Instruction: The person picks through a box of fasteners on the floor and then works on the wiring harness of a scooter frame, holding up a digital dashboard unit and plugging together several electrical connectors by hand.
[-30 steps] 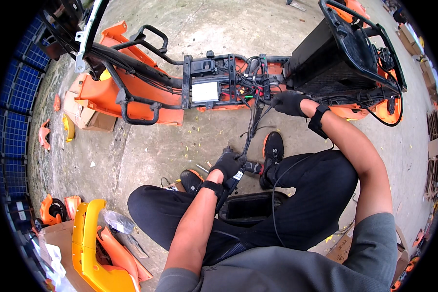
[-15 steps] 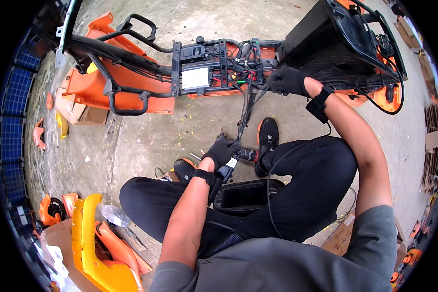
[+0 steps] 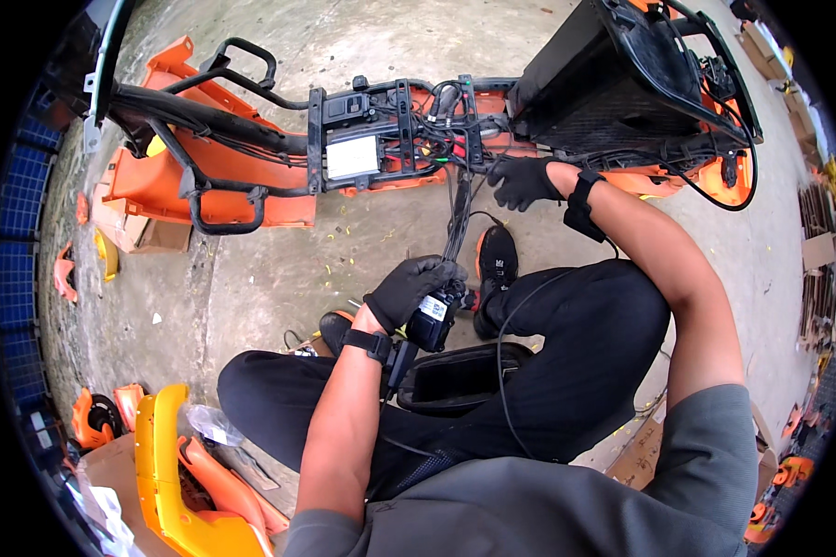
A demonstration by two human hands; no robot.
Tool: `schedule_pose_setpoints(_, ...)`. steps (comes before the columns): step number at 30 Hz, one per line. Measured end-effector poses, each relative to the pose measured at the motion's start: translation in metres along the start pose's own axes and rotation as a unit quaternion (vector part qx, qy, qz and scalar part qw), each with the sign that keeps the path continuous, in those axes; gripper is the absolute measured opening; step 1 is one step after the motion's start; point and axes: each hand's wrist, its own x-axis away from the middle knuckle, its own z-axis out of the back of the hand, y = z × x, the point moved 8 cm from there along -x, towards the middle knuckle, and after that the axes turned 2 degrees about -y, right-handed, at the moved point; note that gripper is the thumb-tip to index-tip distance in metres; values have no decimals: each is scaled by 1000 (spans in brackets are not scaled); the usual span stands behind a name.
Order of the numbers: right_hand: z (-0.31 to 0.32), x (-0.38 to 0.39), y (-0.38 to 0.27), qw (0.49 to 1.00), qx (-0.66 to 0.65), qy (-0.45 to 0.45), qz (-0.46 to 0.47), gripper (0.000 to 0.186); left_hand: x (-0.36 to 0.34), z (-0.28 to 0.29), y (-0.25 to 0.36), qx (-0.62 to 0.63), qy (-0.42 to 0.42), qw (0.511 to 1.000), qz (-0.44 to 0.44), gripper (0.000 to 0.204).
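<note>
Black gloves cover both hands. My left hand, above my crossed legs, is closed around a small black box with a white label and the dark cables leaving its top. These cables run up to the frame of an orange-and-black vehicle body. Beside that frame, just right of the cables, my right hand hangs with its fingers loosely bent and apart; nothing shows in it. A white rectangular unit and several connectors sit in the frame.
A tall black bin-like housing rises at the right of the frame. Below my left hand lies an open black case. Yellow and orange panels lie at lower left, near a cardboard box farther off.
My right hand has come away from the cable it held and opened. The box in my left hand has turned, its label now facing up. The whole view has shifted slightly.
</note>
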Motion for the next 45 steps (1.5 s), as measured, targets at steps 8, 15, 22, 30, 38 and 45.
schedule_pose_setpoints(8,42,10,-34,951,-219,161,151,16,-5,16,-17,-151,44,987,22,27)
schedule_pose_setpoints(15,42,16,-40,955,-192,150,170,22,-13,30,-33,-263,86,961,4,29)
schedule_pose_setpoints(22,39,19,-45,962,-152,154,168,23,-13,29,-34,-299,96,949,-16,31)
schedule_pose_setpoints(30,38,17,-47,972,-84,160,152,24,-16,25,-45,-274,54,960,3,28)
schedule_pose_setpoints(38,33,5,-34,978,-100,148,105,19,-21,4,-48,-271,14,962,17,26)
schedule_pose_setpoints(45,29,9,-38,978,-108,132,118,15,-23,9,-52,-315,28,949,2,27)
